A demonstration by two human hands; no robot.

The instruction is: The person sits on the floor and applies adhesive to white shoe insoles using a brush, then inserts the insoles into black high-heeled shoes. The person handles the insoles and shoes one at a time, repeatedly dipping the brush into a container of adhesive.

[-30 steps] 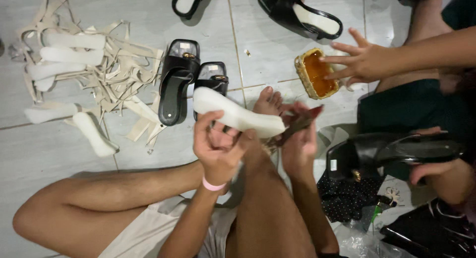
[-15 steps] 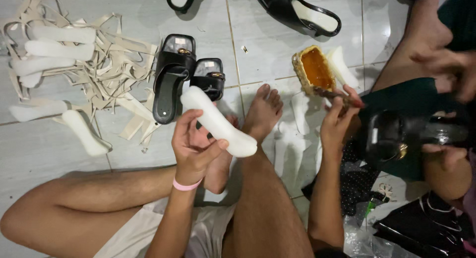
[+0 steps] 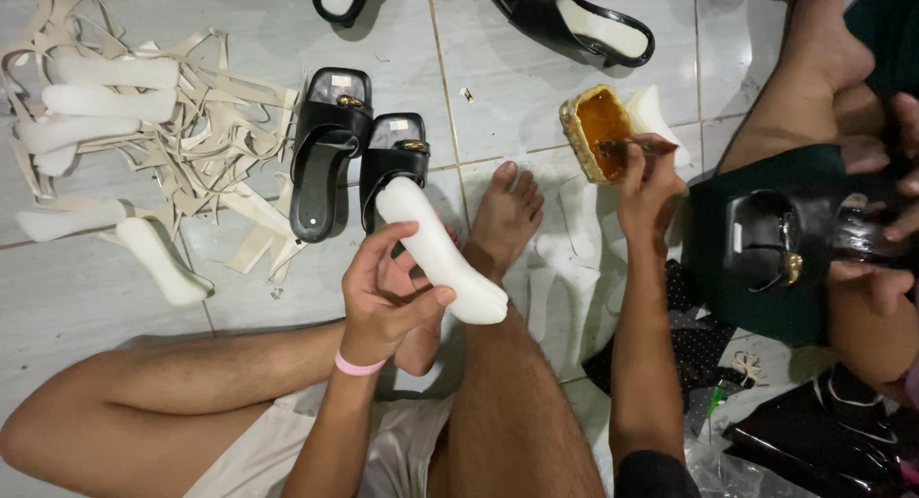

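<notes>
Left hand (image 3: pixel 388 292) fingers grip a white insole (image 3: pixel 438 251); right hand (image 3: pixel 649 187) fingers pinch a brush (image 3: pixel 634 147) over the glue tin's (image 3: pixel 580 139) rim.

Bare tile (image 3: pixel 479 67) open between black sandals (image 3: pixel 330 153) and glue pot (image 3: pixel 598 129).

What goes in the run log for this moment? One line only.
left hand: holds white insole | right hand: dips brush in glue pot | nearby: black sandals, tile floor

Black sandals (image 3: pixel 330 153), cream offcuts (image 3: pixel 206 163)
</notes>
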